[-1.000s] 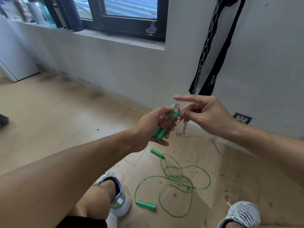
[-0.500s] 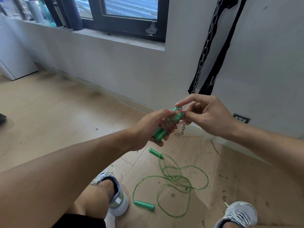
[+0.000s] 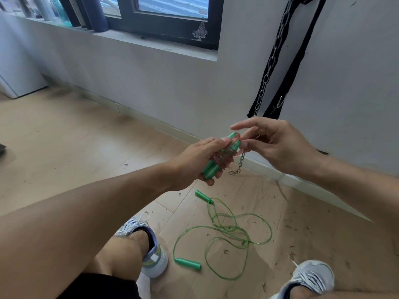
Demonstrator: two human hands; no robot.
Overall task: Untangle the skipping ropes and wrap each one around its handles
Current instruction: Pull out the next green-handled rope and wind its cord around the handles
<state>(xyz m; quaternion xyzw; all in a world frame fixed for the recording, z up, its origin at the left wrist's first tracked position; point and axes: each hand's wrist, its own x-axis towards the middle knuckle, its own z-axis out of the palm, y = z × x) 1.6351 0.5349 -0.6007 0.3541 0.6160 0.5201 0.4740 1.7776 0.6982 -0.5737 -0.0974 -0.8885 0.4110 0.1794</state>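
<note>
My left hand (image 3: 195, 161) grips a pair of green handles (image 3: 212, 168) held side by side, with a clear pink rope (image 3: 234, 140) wound round them. My right hand (image 3: 277, 145) pinches the pink rope's end at the top of the handles, its index finger stretched out above. On the floor below lies a second skipping rope (image 3: 228, 234), green and loosely looped, with one green handle (image 3: 187, 263) near my left shoe and the other handle (image 3: 203, 196) farther back.
A steel chain (image 3: 273, 59) with a clip and black straps (image 3: 295, 67) hang on the wall just behind my hands. My two shoes (image 3: 151, 251) stand either side of the green rope on the wooden floor (image 3: 64, 137). A window sill (image 3: 151, 44) with bottles runs along the back.
My right hand has worked the pink rope's end round the top of the handles, its index finger lifting again. The left hand keeps its grip; the view shifted slightly.
</note>
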